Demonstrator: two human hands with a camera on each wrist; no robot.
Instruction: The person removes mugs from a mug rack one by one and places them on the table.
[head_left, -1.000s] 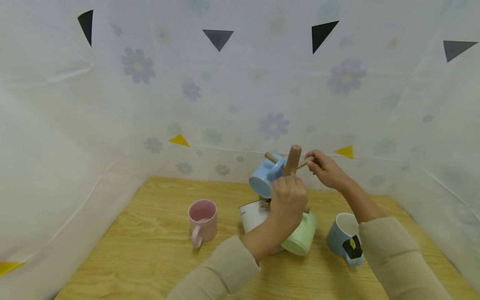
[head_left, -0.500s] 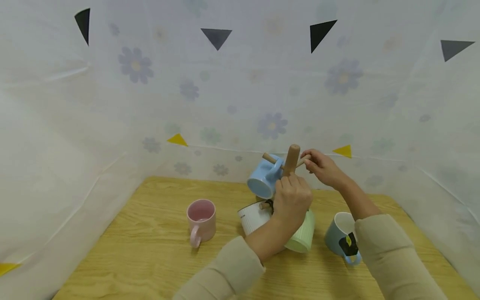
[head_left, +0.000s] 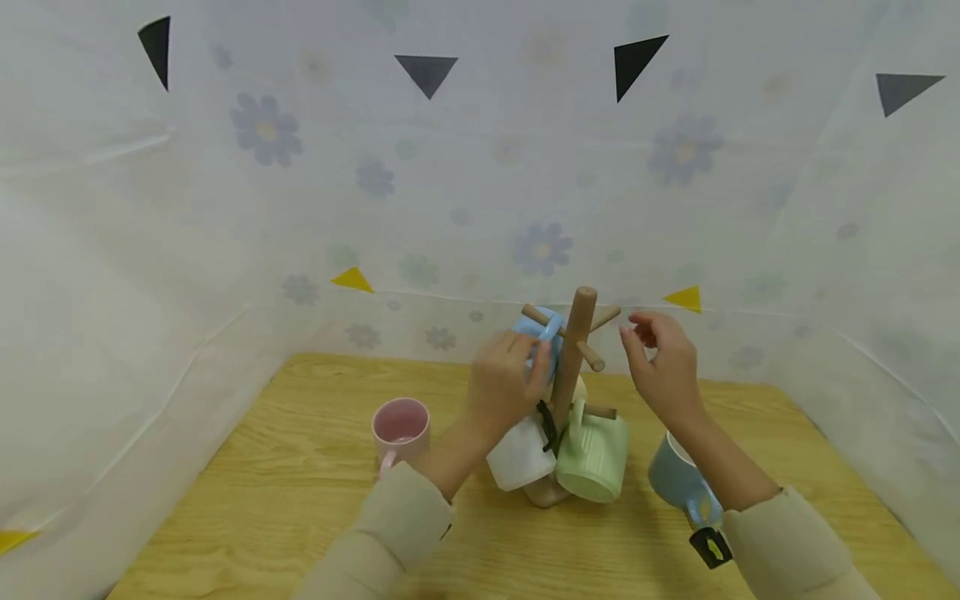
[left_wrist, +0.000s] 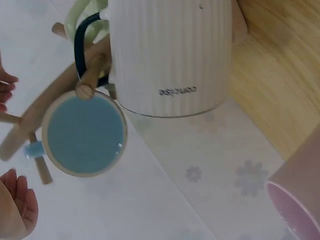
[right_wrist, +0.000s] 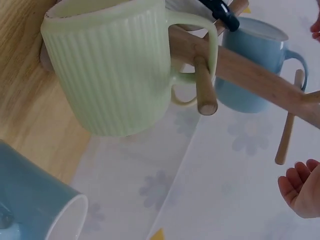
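Observation:
A wooden mug tree (head_left: 573, 342) stands on the table, leaning slightly in the head view. From its upper left peg hangs a light-blue mug (left_wrist: 85, 135). Lower pegs carry a white ribbed mug (left_wrist: 170, 55) with a black handle and a green ribbed mug (right_wrist: 110, 70). My left hand (head_left: 506, 379), a little blurred, overlaps the light-blue mug in the head view; in the left wrist view its loosely bent fingers are apart from that mug. Right of the upper right peg, my right hand (head_left: 663, 367) hovers with thumb and fingers parted, holding nothing.
A pink mug (head_left: 401, 425) stands on the wooden table (head_left: 315, 500) to the left, partly behind my left forearm. On the right, a blue mug (head_left: 671, 475) stands beside my right forearm. Behind the mug tree, a flowered sheet (head_left: 450, 208) closes off the back.
My left hand has let go of the mug tree's post and moved left. My right hand has released the upper right peg and drawn back to the right.

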